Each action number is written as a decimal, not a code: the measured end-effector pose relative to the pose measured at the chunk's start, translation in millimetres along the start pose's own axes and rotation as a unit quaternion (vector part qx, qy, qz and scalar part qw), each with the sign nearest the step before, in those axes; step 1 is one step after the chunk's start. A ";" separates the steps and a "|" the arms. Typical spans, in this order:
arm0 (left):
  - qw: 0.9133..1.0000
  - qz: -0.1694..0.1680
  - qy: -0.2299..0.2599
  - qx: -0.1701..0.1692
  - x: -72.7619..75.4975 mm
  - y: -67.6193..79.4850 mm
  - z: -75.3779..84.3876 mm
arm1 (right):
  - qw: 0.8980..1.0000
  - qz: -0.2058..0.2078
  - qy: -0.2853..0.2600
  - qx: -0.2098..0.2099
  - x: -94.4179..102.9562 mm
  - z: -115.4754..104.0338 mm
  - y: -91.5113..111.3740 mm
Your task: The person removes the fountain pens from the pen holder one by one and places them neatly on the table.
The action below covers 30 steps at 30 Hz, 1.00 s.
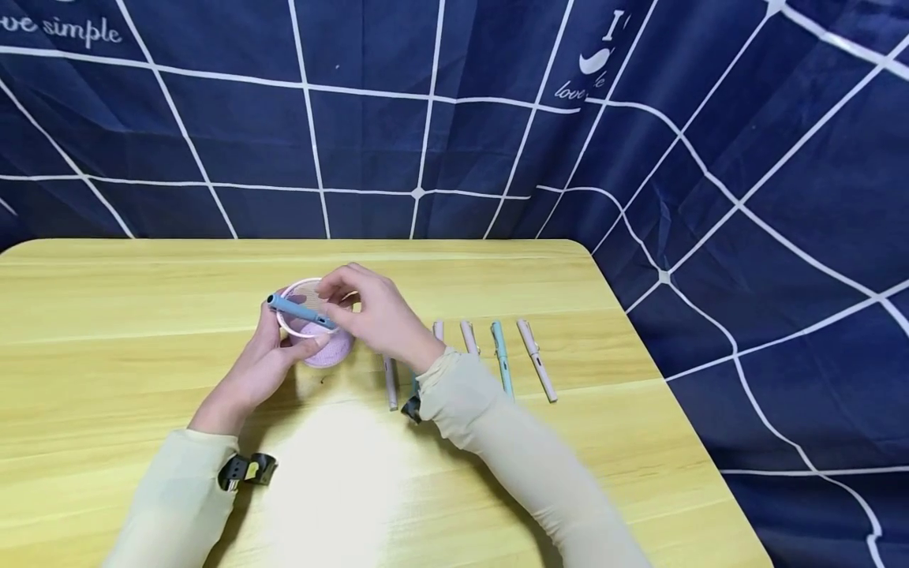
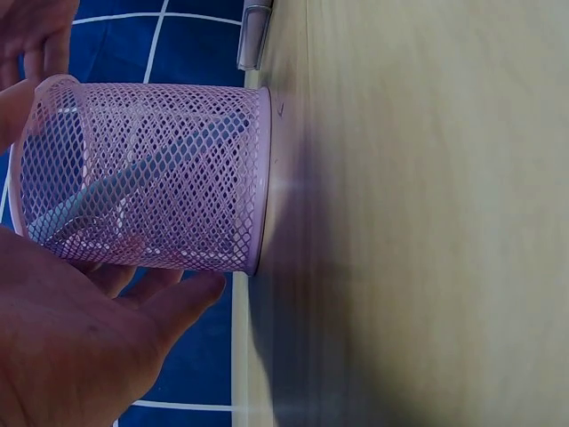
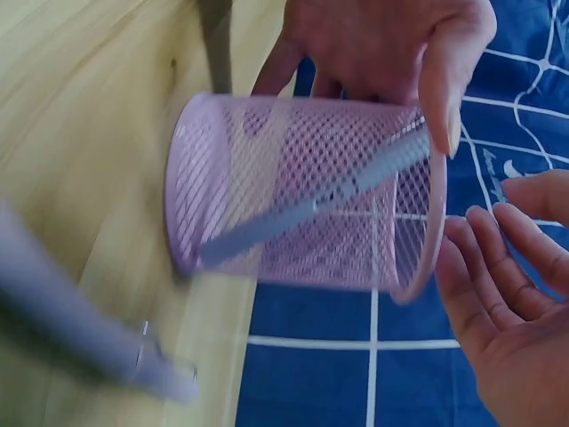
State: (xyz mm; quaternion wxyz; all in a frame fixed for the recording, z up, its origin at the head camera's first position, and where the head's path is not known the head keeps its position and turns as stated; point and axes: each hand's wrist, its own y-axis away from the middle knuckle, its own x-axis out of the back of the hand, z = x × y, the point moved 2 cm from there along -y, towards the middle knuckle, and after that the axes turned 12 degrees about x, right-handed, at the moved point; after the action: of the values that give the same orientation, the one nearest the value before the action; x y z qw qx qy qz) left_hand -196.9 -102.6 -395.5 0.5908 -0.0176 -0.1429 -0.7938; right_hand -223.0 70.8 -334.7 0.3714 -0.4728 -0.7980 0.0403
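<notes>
A pink mesh pen cup (image 1: 328,353) stands on the wooden table, and my left hand (image 1: 259,367) grips its side, thumb near the rim. Inside the cup, a blue pen (image 1: 298,311) leans diagonally, seen through the mesh in both wrist views. My right hand (image 1: 376,312) is at the cup's mouth. In the right wrist view, the fingers of the right hand (image 3: 516,294) are loosely bent beside the rim, apart from the pen.
To the right on the table (image 1: 604,457) lie several pens in a row: a greyish one (image 1: 390,383), a pale pink one (image 1: 469,337), a teal one (image 1: 501,359) and a pink one (image 1: 537,361). My right forearm covers some. A dark blue curtain (image 1: 369,142) hangs behind.
</notes>
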 end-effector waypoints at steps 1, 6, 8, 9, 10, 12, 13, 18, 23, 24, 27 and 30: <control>1.000 -0.002 0.001 -0.001 0.0 0.0 0.0 | 1.000 -0.002 -0.008 -0.001 -3.2 -1.1 -2.9; 1.000 -0.009 0.000 -0.007 1.0 4.0 -3.5 | 1.000 -0.023 -0.017 -0.012 -22.7 -2.7 -14.0; 1.000 -0.010 0.004 -0.010 0.7 5.3 -4.7 | 0.999 -0.032 -0.012 -0.016 -29.3 -1.6 -17.0; 1.000 -0.011 0.006 -0.014 0.4 5.6 -4.6 | 0.999 -0.037 -0.007 -0.019 -31.5 -0.8 -18.1; 1.000 -0.012 0.008 -0.014 -0.1 5.3 -4.4 | 0.999 -0.041 -0.003 -0.021 -33.2 -0.1 -19.1; 1.000 -0.011 0.009 -0.018 -0.9 3.9 -3.6 | 0.999 -0.046 0.008 -0.026 -34.8 1.1 -20.9; 1.000 -0.011 0.007 -0.019 -1.2 3.2 -3.0 | 0.998 -0.047 0.016 -0.027 -35.0 1.8 -21.8; 1.000 -0.012 0.001 -0.021 -1.4 0.9 -1.7 | 0.997 -0.056 0.046 -0.026 -35.0 3.5 -25.6; 1.000 -0.016 0.004 -0.026 -1.3 -0.4 -1.2 | 0.994 -0.080 0.065 -0.031 -35.0 3.2 -30.6; 0.999 -0.017 0.006 -0.028 -1.3 -0.8 -1.1 | 0.993 -0.085 0.070 -0.031 -35.0 3.0 -31.7; 0.999 -0.017 0.008 -0.030 -0.6 -1.2 -1.6 | 0.992 -0.097 0.077 -0.033 -36.5 2.8 -34.3; 0.999 -0.018 0.010 -0.031 -0.7 -1.4 -1.7 | 0.989 -0.105 0.092 -0.040 -37.9 3.4 -34.9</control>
State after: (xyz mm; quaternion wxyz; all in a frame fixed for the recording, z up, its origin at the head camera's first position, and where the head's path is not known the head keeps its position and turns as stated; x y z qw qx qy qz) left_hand -197.7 -102.0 -397.5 0.5769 -0.0256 -0.1130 -0.8085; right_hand -239.9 22.9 -343.7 0.4265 -0.4028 -0.8064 -0.0743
